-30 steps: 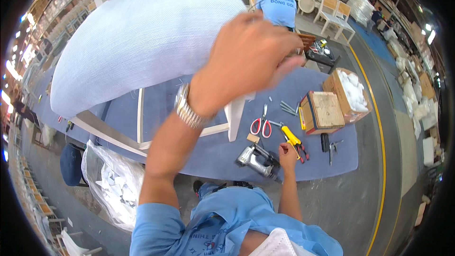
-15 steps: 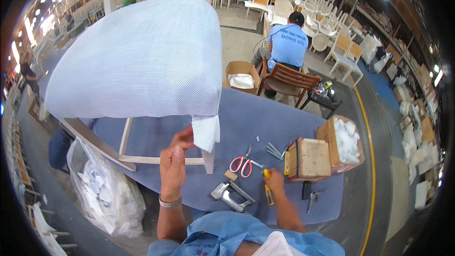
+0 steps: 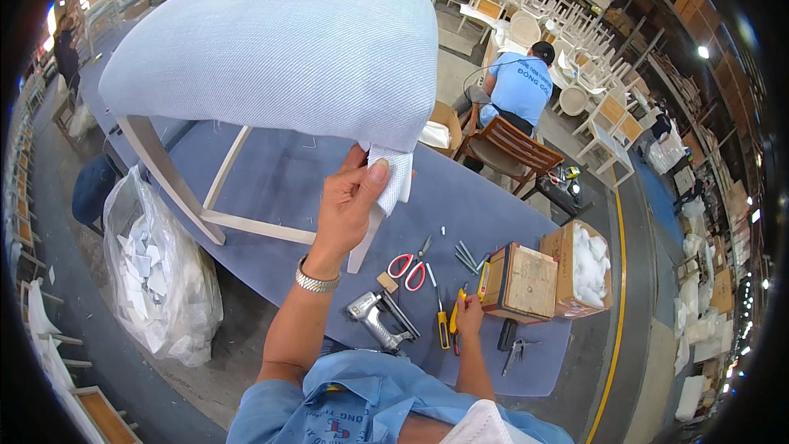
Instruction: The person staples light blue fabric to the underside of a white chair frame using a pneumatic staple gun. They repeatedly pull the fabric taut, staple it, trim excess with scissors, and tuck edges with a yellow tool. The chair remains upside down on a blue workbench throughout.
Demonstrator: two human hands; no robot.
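A chair with a pale blue-white woven cover [image 3: 279, 49] and light wooden legs stands on the blue-grey table at the left. My left hand [image 3: 349, 205] pinches a loose flap of fabric [image 3: 393, 171] at the cover's near right corner, thumb on top. Farther right, my right hand [image 3: 469, 315] is closed around a yellow-handled tool [image 3: 457, 306], whose kind I cannot make out. Just left of it lies a yellow-handled screwdriver [image 3: 443, 326]. Red-handled scissors [image 3: 412, 267] and a silver staple gun [image 3: 382, 319] rest between my arms.
Staple strips [image 3: 467, 257], a wooden-topped box [image 3: 521, 284] and a carton of white stuffing [image 3: 588, 267] sit on the right. A black-handled metal tool [image 3: 515, 352] lies near the edge. A clear bag of scraps [image 3: 160, 279] stands lower left. A co-worker [image 3: 519, 86] sits beyond the table.
My view has shifted, moving the chair up and right in the picture. My left thumb now presses on the flap. My right hand has moved away from the screwdriver to the other yellow-handled tool.
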